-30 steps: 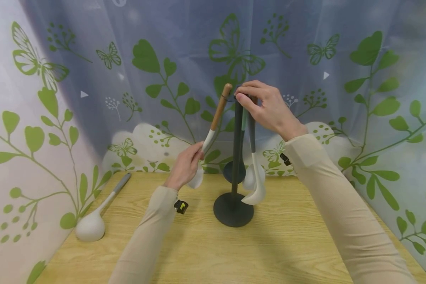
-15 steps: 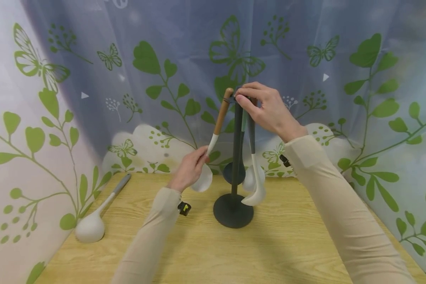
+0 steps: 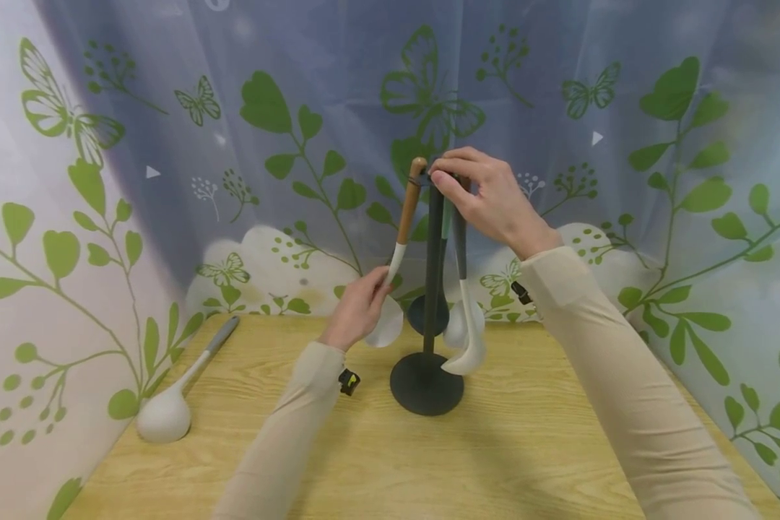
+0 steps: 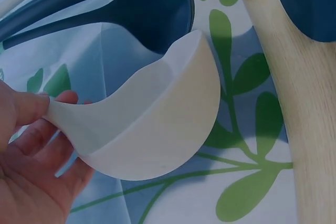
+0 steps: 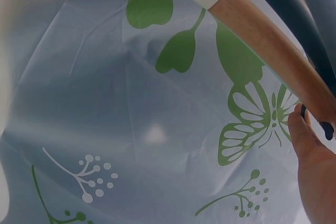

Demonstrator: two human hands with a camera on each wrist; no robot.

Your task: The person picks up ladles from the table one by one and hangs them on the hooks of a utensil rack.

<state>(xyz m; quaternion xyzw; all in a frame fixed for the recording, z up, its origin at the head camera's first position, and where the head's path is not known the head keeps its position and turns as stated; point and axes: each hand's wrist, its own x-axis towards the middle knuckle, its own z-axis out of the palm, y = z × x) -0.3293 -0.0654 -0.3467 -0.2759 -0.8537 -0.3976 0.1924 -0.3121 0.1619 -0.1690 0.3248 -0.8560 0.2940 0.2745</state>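
My left hand (image 3: 357,307) pinches the white neck of a ladle (image 3: 407,213) with a wooden handle. It leans slightly left of the black utensil stand (image 3: 431,253), its top end beside a hook. I cannot tell if its loop is on that hook. In the left wrist view, thumb and fingers grip just above the white bowl (image 4: 157,124). My right hand (image 3: 494,198) holds the stand's top, its fingers curled over it. On the stand hang a grey-handled white ladle (image 3: 471,347), a dark ladle (image 3: 419,315) and another pale utensil (image 3: 456,326), partly hidden.
A white ladle (image 3: 165,415) with a grey handle lies at the left of the wooden table (image 3: 338,462). The stand's round black base (image 3: 427,397) rests near the table's middle. A leaf-patterned curtain (image 3: 338,87) hangs behind and along both sides.
My left hand has moved right, bringing the wooden-handled ladle's bowl closer to the stand. Its handle is now more upright. My right hand stays at the top of the stand.
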